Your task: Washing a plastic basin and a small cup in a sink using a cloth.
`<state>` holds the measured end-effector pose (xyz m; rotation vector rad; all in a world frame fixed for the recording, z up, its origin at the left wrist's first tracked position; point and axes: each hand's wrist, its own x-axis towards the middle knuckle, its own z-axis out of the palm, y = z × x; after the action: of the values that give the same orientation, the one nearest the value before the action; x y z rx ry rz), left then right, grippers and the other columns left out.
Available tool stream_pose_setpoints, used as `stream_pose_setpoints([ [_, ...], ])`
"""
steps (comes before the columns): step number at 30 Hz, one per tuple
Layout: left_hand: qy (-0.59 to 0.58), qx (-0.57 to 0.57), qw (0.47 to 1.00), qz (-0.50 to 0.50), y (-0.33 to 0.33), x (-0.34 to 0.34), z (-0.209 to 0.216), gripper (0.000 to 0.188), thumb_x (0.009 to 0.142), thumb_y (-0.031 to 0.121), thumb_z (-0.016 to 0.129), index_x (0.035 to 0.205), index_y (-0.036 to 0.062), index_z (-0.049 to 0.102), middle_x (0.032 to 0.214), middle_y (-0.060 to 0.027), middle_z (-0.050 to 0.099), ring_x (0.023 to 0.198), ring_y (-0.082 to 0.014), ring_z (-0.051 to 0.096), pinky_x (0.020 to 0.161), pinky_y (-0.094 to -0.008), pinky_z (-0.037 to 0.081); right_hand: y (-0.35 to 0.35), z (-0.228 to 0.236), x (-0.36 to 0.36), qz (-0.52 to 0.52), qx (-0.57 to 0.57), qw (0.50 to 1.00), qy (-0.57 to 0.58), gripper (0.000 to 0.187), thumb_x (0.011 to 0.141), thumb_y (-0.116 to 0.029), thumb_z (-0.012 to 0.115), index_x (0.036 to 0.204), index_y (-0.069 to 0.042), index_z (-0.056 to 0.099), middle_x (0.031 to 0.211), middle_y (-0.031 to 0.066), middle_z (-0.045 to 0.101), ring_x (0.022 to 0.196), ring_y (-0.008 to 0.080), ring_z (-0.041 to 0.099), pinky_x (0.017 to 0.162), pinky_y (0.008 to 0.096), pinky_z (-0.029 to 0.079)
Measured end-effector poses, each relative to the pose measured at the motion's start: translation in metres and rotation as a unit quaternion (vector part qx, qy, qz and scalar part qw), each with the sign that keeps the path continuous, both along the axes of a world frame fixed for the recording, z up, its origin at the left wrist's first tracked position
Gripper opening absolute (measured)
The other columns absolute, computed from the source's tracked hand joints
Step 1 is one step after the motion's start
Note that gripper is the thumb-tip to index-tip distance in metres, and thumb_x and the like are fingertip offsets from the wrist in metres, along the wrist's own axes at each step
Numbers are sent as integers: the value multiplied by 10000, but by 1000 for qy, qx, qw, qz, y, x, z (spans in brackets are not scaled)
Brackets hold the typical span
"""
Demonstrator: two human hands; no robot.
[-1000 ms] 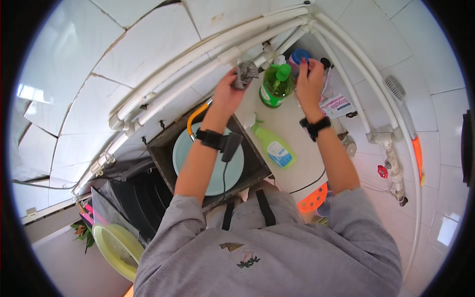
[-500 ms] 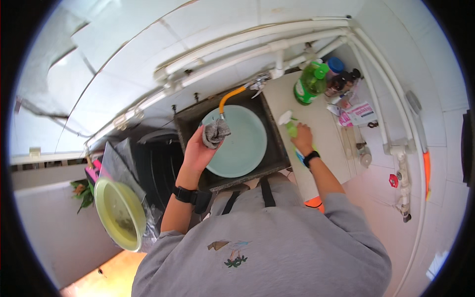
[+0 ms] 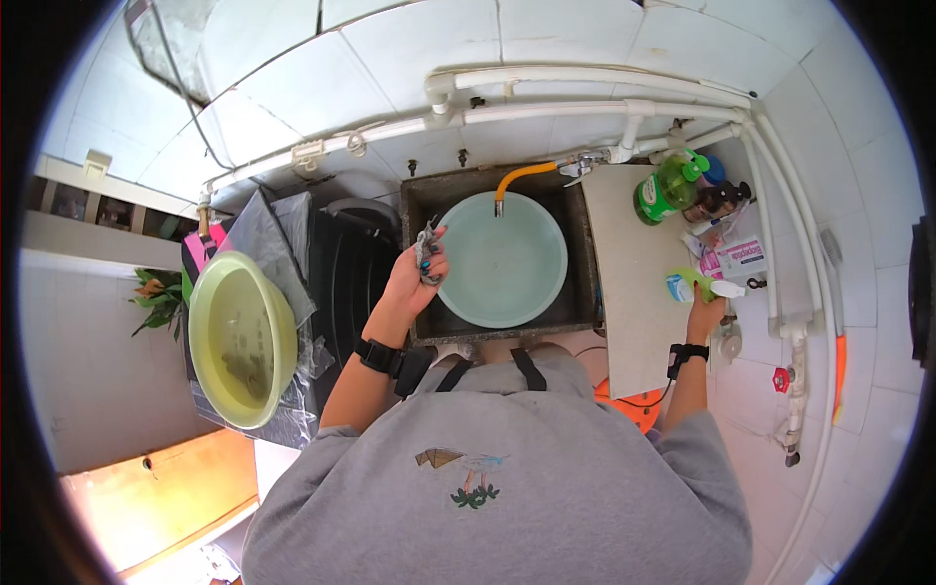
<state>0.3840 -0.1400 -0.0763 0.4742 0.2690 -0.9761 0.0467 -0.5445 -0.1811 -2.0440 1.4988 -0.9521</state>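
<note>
Spray bottle (image 3: 690,283) farther right — pale counter (image 3: 639,312), tiled walls (image 3: 424,49)

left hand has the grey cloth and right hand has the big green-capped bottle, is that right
Not quite: in the head view the right hand has the light-green spray bottle, not the green-capped bottle. The left hand does have the grey cloth.

Around the blue basin (image 3: 504,314), the orange hose (image 3: 527,171) obstructs twelve o'clock, the left hand (image 3: 413,282) nine; open counter (image 3: 634,292) leaves passage at three.
</note>
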Motion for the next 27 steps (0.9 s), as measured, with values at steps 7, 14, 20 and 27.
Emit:
stream_pose_setpoints([
  [7,51,153,986,29,26,-1,39,420,903,436,377,626,120,374,506,39,239,395,-91,193,376,-245,142,-21,-27,-17,-105,35,992,61,709,695,-378,694,1148,91,414,1017,221,573,956,344,553,827,390,427],
  [14,-48,102,994,-5,49,9,24,376,912,379,400,627,135,362,503,40,224,392,-88,176,374,-243,144,-12,-44,-42,-137,77,986,58,757,687,-386,693,1172,111,394,1007,221,572,961,351,543,840,371,419],
  [20,-166,182,969,26,26,4,24,113,932,195,397,876,115,454,593,22,350,433,-75,281,395,-219,228,78,5,14,-48,148,988,-26,405,749,-300,653,987,2,528,856,145,595,778,242,580,706,343,452],
  [27,-117,47,967,-219,-10,19,33,324,895,438,420,900,120,478,618,6,383,424,-86,282,392,-223,227,186,128,146,327,368,843,-218,246,877,-243,498,994,-33,548,823,53,603,709,123,586,609,232,468],
])
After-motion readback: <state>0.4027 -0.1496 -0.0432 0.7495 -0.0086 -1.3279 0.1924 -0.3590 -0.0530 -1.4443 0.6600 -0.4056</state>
